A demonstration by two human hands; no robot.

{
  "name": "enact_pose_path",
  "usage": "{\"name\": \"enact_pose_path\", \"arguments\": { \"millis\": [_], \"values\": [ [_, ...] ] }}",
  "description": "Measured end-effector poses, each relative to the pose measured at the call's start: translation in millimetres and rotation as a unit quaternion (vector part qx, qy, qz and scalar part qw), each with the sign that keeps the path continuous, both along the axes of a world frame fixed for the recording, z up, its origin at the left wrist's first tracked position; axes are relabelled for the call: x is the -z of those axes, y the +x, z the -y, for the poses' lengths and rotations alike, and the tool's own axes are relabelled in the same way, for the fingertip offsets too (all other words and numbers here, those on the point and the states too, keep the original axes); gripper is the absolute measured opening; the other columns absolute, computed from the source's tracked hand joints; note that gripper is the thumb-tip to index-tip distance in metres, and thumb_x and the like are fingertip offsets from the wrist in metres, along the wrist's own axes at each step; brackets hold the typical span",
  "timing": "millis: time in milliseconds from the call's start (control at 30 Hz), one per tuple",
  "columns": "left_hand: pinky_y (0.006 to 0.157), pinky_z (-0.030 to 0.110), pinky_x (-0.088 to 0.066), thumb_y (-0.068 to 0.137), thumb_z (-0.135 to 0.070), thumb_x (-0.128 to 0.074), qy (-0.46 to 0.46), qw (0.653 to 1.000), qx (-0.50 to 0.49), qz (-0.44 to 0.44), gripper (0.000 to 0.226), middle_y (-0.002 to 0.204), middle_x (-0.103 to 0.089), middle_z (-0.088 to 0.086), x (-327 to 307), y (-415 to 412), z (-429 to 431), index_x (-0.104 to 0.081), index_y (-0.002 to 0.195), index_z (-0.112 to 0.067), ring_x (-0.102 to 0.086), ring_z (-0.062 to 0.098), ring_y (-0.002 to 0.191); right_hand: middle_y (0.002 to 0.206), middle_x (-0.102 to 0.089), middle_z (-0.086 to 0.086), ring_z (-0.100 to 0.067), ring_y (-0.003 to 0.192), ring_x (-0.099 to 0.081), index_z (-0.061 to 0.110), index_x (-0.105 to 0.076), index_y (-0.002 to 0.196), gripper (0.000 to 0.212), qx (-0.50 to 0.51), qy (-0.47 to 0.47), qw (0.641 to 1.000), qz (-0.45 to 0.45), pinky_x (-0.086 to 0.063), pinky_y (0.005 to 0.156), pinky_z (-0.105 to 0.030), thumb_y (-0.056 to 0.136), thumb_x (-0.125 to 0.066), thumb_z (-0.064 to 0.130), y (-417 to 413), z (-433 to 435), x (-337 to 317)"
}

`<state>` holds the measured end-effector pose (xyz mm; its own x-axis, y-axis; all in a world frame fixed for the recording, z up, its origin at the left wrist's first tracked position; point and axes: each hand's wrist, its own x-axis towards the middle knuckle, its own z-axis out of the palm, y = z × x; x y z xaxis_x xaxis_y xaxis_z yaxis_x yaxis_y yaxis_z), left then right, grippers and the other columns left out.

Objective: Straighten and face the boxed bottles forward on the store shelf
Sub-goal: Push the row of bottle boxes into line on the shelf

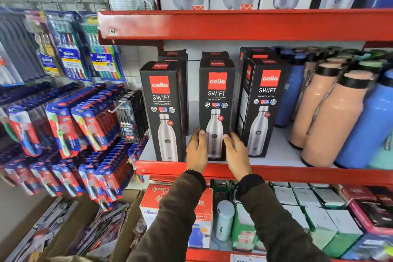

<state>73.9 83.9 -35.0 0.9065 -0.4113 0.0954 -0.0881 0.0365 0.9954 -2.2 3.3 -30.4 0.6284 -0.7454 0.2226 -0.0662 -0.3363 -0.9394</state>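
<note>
- Left hand [196, 151] and right hand [236, 155] clasp the lower sides of the middle box [215, 100], thumbs on its front.
- Box upright, long axis vertical, at the front edge of the red shelf [297, 173], between its two neighbours.
- Both forearms reach up from below, equally near.

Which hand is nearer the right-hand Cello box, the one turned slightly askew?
Right. The right hand grips the middle box on the side next to the right-hand Cello box; the left hand is on the far side.
</note>
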Motion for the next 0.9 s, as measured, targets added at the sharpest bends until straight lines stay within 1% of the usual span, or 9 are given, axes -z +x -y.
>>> {"name": "enact_pose_path", "arguments": {
  "millis": [167, 300, 400, 533, 700, 733, 800, 833, 900],
  "values": [
    [0.107, 0.02, -0.026, 0.105, -0.039, -0.041, 0.012, 1.0, -0.009, 0.014, 0.047, 0.151, -0.051, 0.001, 3.7, -5.2, -8.9, -0.046, 0.148, -0.02, -0.043, 0.018, 0.143, 0.143, -0.055, -0.009, -0.02, 0.133, -0.047, 0.01, -0.047, 0.143, 0.043, 0.005, -0.01, 1.0, 0.001, -0.027, 0.096, -0.014, 0.104, -0.043, 0.028, -10.7, -8.8, 0.1],
    [0.107, 0.022, -0.029, 0.104, -0.04, -0.041, 0.012, 0.999, -0.011, 0.027, 0.046, 0.149, -0.054, 0.0, 5.5, -10.7, -15.6, -0.049, 0.146, -0.021, -0.046, 0.017, 0.141, 0.138, -0.059, -0.007, -0.01, 0.123, -0.051, 0.011, -0.049, 0.141, 0.042, 0.003, -0.013, 1.0, 0.011, -0.032, 0.098, -0.018, 0.103, -0.046, 0.029, -18.6, -13.6, 1.8],
    [0.105, 0.02, -0.028, 0.105, -0.039, -0.041, 0.012, 0.999, -0.015, 0.034, 0.046, 0.148, -0.055, 0.0, 4.5, -15.1, -19.2, -0.05, 0.146, -0.021, -0.047, 0.017, 0.139, 0.136, -0.061, -0.003, -0.016, 0.129, -0.055, 0.015, -0.052, 0.139, 0.041, 0.0, -0.015, 1.0, 0.012, -0.036, 0.101, -0.022, 0.102, -0.048, 0.031, -23.5, -14.2, 4.3],
    [0.104, 0.022, -0.029, 0.105, -0.04, -0.041, 0.014, 0.999, -0.012, 0.042, 0.046, 0.147, -0.056, 0.0, 4.1, -18.9, -21.3, -0.049, 0.146, -0.021, -0.048, 0.018, 0.139, 0.136, -0.062, -0.001, -0.015, 0.128, -0.055, 0.017, -0.054, 0.138, 0.041, -0.002, -0.02, 1.0, 0.015, -0.038, 0.104, -0.024, 0.101, -0.049, 0.033, -28.3, -12.9, 4.7],
    [0.111, 0.023, -0.029, 0.105, -0.038, -0.042, -0.002, 0.999, -0.006, 0.032, 0.048, 0.151, -0.052, 0.002, 5.1, -19.6, -22.2, -0.048, 0.147, -0.017, -0.045, 0.017, 0.141, 0.137, -0.062, -0.002, -0.015, 0.128, -0.056, 0.017, -0.053, 0.139, 0.042, -0.012, -0.028, 0.999, 0.011, -0.041, 0.109, -0.03, 0.101, -0.048, 0.034, -30.0, -10.1, 6.8],
    [0.11, 0.022, -0.029, 0.105, -0.036, -0.042, -0.007, 0.999, -0.01, 0.03, 0.047, 0.151, -0.052, 0.002, 4.9, -19.6, -21.7, -0.048, 0.147, -0.015, -0.044, 0.016, 0.142, 0.137, -0.061, -0.001, -0.014, 0.127, -0.056, 0.017, -0.052, 0.139, 0.042, -0.018, -0.027, 0.999, 0.012, -0.041, 0.108, -0.027, 0.101, -0.048, 0.034, -30.5, -9.4, 7.0],
    [0.109, 0.021, -0.03, 0.106, -0.03, -0.043, -0.026, 0.998, -0.037, 0.041, 0.043, 0.149, -0.052, 0.002, 5.9, -24.5, -20.6, -0.048, 0.146, -0.014, -0.045, 0.015, 0.14, 0.135, -0.062, -0.002, -0.009, 0.118, -0.057, 0.017, -0.054, 0.137, 0.039, -0.024, -0.029, 0.999, 0.016, -0.041, 0.098, -0.015, 0.101, -0.048, 0.033, -33.4, -6.9, 8.1],
    [0.112, 0.025, -0.034, 0.106, -0.026, -0.043, -0.052, 0.995, -0.059, 0.06, 0.042, 0.147, -0.053, 0.0, 7.4, -29.2, -20.7, -0.047, 0.146, -0.015, -0.047, 0.014, 0.139, 0.133, -0.062, -0.002, -0.008, 0.113, -0.058, 0.017, -0.056, 0.134, 0.037, -0.018, -0.036, 0.999, 0.023, -0.04, 0.091, -0.009, 0.101, -0.048, 0.032, -35.7, -4.8, 9.3],
    [0.118, 0.037, -0.038, 0.105, -0.022, -0.045, -0.106, 0.981, -0.104, 0.122, 0.041, 0.147, -0.051, -0.004, 12.4, -40.3, -21.4, -0.045, 0.146, -0.018, -0.047, 0.011, 0.139, 0.129, -0.064, -0.001, -0.011, 0.11, -0.062, 0.019, -0.06, 0.129, 0.031, 0.011, -0.057, 0.997, 0.058, -0.042, 0.085, -0.006, 0.101, -0.049, 0.027, -42.9, 0.6, 11.7]
  ]
}}
